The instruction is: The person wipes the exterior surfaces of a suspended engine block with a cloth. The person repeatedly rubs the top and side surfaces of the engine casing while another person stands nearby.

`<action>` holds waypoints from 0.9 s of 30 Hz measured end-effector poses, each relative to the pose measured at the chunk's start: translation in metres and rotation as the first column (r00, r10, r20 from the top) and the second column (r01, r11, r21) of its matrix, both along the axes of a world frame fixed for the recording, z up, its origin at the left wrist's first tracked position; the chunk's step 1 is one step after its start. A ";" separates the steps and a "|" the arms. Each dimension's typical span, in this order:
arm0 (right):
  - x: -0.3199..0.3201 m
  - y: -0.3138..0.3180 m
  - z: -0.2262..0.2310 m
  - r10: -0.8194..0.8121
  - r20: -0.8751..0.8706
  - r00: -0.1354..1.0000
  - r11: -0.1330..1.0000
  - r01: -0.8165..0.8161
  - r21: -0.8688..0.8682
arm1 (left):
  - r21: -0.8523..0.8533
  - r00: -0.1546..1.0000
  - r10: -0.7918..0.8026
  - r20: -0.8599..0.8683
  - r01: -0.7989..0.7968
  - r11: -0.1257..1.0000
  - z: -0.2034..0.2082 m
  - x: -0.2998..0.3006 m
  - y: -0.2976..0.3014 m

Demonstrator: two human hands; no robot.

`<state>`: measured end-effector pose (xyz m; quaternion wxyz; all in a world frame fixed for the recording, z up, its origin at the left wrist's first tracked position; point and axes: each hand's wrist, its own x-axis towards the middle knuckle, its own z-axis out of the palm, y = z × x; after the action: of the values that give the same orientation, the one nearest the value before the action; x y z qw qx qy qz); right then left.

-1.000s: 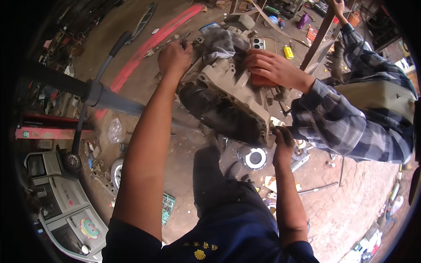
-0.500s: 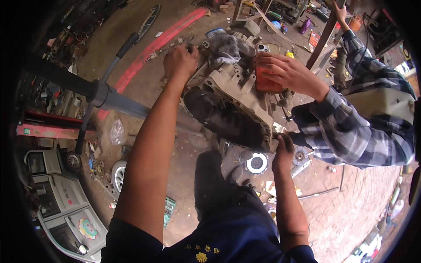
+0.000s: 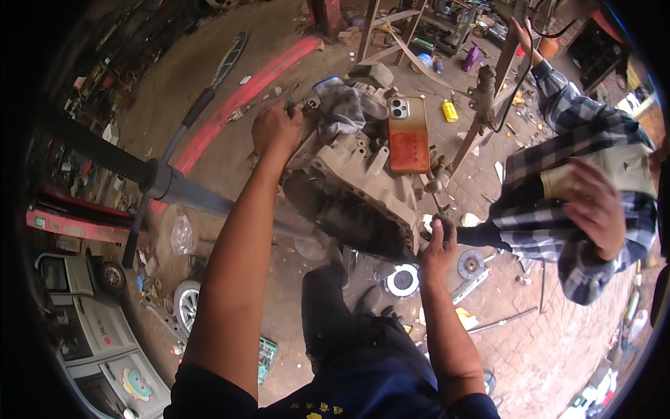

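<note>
A dusty cast-metal gearbox [image 3: 363,164] stands raised in front of me, with its dark open bell side toward me. My left hand [image 3: 277,130] is closed on its far left part; the fingertips are partly hidden. At its near right corner my right hand [image 3: 438,250] grips the edge, fingers bent around it. On top lie a grey work glove [image 3: 343,106] with a blue cuff and, right of it, a phone [image 3: 409,143] in a clear-to-orange case. The gearbox hides what bears it from below.
A person in a checked shirt [image 3: 530,167] stands at the right, one hand [image 3: 593,209] blurred. A grey jack post [image 3: 188,188] slants in from the left. On the floor are a clutch disc [image 3: 471,265], a clutch cover [image 3: 402,281], a wheel [image 3: 186,307] and a yellow bottle [image 3: 449,111].
The other person's hand has left the phone and drawn back to the right, leaving the phone lying on the gearbox. My hands keep their places on the gearbox; the view has shifted slightly.
</note>
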<state>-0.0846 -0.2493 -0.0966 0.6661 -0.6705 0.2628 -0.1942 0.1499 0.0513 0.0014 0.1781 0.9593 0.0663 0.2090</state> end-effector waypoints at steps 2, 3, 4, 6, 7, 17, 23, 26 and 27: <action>-0.001 -0.002 -0.003 -0.049 0.043 0.998 0.997 0.052 -0.063 | -0.004 0.998 -0.033 0.056 0.034 0.999 -0.003 0.001 0.003; -0.005 -0.004 -0.002 -0.039 0.095 0.995 0.997 0.046 -0.069 | -0.006 0.999 -0.022 0.033 0.023 1.000 -0.006 0.002 0.002; -0.007 -0.003 0.014 -0.027 0.124 0.992 0.983 0.049 -0.175 | -0.004 1.000 -0.005 0.010 0.005 1.000 -0.005 0.001 0.003; -0.007 -0.006 0.035 -0.031 0.247 0.968 0.964 0.094 -0.249 | -0.009 1.000 0.007 -0.004 -0.007 1.000 -0.003 0.002 0.002; -0.006 -0.016 0.044 0.047 0.276 0.960 0.899 0.080 -0.431 | -0.011 1.000 0.004 0.004 -0.004 1.000 -0.004 0.003 0.001; 0.097 0.006 0.134 0.411 -0.074 0.908 0.393 -0.250 -0.885 | -0.003 0.999 -0.036 0.029 0.037 0.999 -0.003 -0.001 0.003; 0.131 0.023 0.131 0.384 -0.378 0.842 0.311 -0.504 -0.806 | -0.028 1.000 0.007 -0.020 -0.008 1.000 -0.002 0.000 0.000; 0.138 0.027 0.118 0.363 -0.305 0.880 0.378 -0.438 -0.815 | 0.018 0.997 -0.039 0.062 0.038 0.999 0.000 -0.002 0.001; 0.137 0.030 0.118 0.363 -0.273 0.891 0.406 -0.415 -0.814 | 0.022 0.999 -0.020 0.049 0.019 1.000 0.001 -0.003 0.000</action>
<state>0.0527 -0.2197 0.0210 0.2658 -0.9564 -0.0133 -0.1202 0.1466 0.0512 0.0020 0.1715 0.9562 0.0502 0.2317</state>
